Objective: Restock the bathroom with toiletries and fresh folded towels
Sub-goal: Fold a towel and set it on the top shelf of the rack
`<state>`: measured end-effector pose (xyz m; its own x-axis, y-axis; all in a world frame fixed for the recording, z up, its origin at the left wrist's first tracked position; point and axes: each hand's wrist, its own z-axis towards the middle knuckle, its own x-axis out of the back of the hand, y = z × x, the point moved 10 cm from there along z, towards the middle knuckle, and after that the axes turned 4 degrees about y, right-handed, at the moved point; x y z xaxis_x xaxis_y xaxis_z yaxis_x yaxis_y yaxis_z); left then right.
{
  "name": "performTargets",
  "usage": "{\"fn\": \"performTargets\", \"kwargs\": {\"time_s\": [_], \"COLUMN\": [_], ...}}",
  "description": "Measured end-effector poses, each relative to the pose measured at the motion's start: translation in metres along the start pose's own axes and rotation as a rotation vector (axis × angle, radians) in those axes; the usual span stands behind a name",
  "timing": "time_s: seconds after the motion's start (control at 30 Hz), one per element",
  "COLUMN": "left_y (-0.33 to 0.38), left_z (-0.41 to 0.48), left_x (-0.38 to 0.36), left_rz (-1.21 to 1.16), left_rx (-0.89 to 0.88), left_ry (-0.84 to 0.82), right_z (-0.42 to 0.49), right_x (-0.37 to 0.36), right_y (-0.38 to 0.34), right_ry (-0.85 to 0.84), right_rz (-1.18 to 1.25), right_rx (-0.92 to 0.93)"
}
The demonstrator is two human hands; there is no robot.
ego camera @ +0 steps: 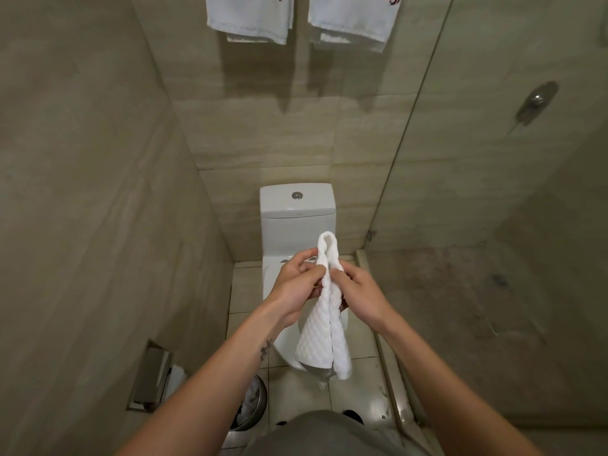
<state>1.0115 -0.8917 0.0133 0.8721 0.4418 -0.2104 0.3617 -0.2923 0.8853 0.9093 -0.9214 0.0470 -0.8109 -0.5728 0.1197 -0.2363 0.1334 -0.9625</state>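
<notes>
A small white textured towel (324, 327) hangs doubled over in front of me, above the toilet. My left hand (297, 286) pinches its left side near the top fold. On the towel's right side, my right hand (360, 291) grips it at the same height. The folded loop sticks up above my fingers and the two ends dangle below. Two white towels with red embroidery hang high on the back wall, one on the left (251, 18) and one on the right (353, 19).
A white toilet (296, 212) with a closed lid stands against the back wall. A glass shower partition (411, 133) runs along the right. Low on the left wall is a recessed paper holder (153, 376), with a metal bin (251, 403) on the floor beside it.
</notes>
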Motion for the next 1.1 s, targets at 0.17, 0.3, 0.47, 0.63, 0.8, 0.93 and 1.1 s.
{"fn": "performTargets", "kwargs": {"time_s": [0.17,0.3,0.47,0.63,0.8,0.93,1.1], "left_y": [0.004,0.011,0.015,0.015,0.016,0.015,0.024], "left_z": [0.001,0.001,0.002,0.001,-0.002,-0.003,-0.004], "left_x": [0.0,-0.002,-0.002,-0.007,-0.014,-0.016,-0.015], "left_rz": [0.038,0.07,0.085,0.06,0.067,0.021,0.081], "left_rx": [-0.028,-0.061,-0.081,-0.088,-0.091,-0.046,-0.075], "left_ry": [0.014,0.024,0.049,0.038,0.002,-0.009,-0.025], "right_z": [0.004,0.008,0.012,0.015,0.017,0.015,0.012], "right_x": [0.002,0.004,0.006,0.01,0.012,0.014,0.012], "right_y": [-0.006,-0.009,-0.008,-0.009,-0.01,-0.01,-0.015], "right_ry": [0.004,0.028,0.029,0.02,0.008,-0.011,-0.089], "right_rz": [0.0,0.036,0.041,0.067,0.088,0.091,-0.018], "right_rx": [0.032,0.051,0.069,0.087,0.082,0.069,0.119]}}
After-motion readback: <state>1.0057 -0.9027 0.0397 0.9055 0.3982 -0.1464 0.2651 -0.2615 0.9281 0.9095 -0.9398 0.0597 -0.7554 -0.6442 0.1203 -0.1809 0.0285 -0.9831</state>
